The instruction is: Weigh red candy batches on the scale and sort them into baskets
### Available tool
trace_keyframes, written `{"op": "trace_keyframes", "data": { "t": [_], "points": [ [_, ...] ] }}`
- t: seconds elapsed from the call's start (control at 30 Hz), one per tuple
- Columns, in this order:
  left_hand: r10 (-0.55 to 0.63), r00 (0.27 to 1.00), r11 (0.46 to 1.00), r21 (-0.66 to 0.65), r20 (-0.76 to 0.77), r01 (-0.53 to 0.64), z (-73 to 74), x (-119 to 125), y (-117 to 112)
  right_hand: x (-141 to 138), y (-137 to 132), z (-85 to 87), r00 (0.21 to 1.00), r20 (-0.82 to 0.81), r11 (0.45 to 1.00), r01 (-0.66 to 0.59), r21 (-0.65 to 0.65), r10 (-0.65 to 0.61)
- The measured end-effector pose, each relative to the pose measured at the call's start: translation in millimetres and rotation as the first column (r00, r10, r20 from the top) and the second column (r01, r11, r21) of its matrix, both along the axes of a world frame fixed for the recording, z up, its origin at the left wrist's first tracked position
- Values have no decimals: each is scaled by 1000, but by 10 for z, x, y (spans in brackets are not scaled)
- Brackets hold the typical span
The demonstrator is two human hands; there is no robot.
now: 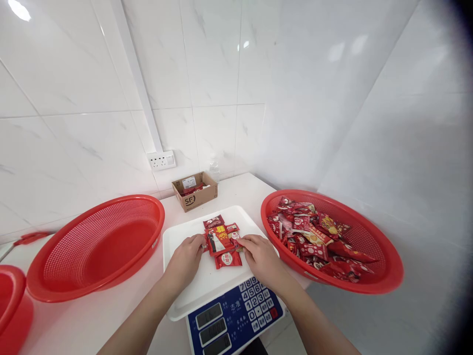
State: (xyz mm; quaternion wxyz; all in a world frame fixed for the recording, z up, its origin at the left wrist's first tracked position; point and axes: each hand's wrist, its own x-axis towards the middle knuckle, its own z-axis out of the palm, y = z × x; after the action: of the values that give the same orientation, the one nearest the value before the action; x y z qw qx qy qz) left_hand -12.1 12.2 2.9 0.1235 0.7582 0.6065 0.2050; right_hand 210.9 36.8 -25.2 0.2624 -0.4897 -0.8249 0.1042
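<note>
A small pile of red snack packets lies on the white tray [181,291] of a weighing scale [236,315]. On top is a red packet with yellow lettering and a figure in white [219,240]. My left hand [187,256] is closed at the left side of the pile, fingertips pinching the edge of a small red packet mostly hidden by them. From the right, my right hand [261,254] has its thumb and fingers closed on a small red and white packet [235,237]. Another red packet [228,259] sticks out at the front, and a dark red one [213,222] at the back.
Right of the scale stands a red basket [384,266] heaped with similar packets. A red perforated basket [111,236] is on the left, with part of another red container [15,296] beside it. Behind is a cardboard box [199,198] holding red packets, near the tiled wall.
</note>
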Motion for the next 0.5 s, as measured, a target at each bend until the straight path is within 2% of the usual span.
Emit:
{"op": "trace_keyframes", "data": {
  "t": [0.23, 0.5],
  "points": [
    [-18, 996, 998, 64, -84, 23, 14, 43, 24, -1, 7, -10, 1000, 16, 1000, 1, -2, -1],
    [-89, 972, 991, 80, -216, 109, 98, 201, 205, -7, 12, -21, 1000, 29, 1000, 0, 4, -1]
  ]
}}
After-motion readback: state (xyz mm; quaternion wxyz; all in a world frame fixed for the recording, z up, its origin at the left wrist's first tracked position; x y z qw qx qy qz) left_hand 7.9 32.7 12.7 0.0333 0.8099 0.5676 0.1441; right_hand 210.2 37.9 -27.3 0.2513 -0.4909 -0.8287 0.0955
